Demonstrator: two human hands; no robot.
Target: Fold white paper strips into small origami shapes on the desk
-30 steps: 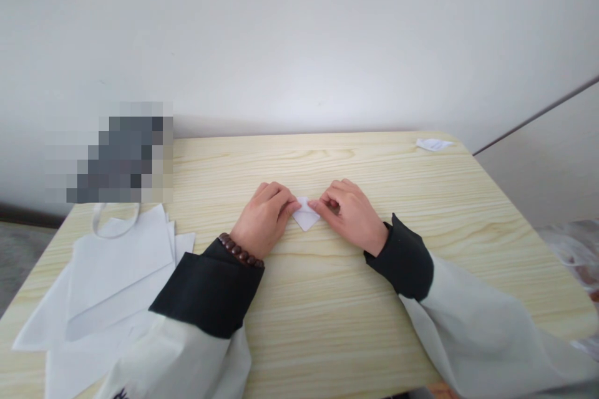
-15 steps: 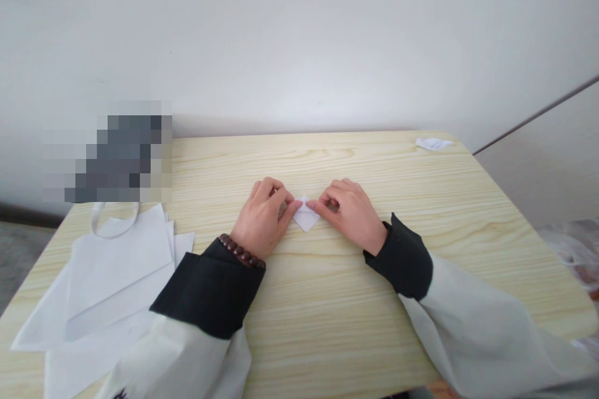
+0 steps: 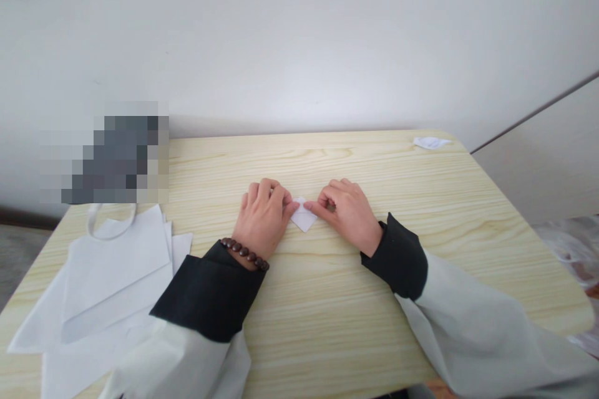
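Our left hand [image 3: 262, 215] holds a small folded white paper [image 3: 304, 221] at its left side, thumb and forefinger drawn narrow on it, and our right hand [image 3: 350, 212] does likewise at the right, thumb tip on the paper, other fingers curled. The paper sits between our hands on the wood-grain table [image 3: 327, 324], one corner pointing toward us. We wear a dark beaded bracelet [image 3: 244, 251] on our left wrist. Overlapping white sheets [image 3: 116, 274] lie to our left, below a pixelated dark object [image 3: 115, 159]; another white piece [image 3: 431, 143] rests near the far right corner.
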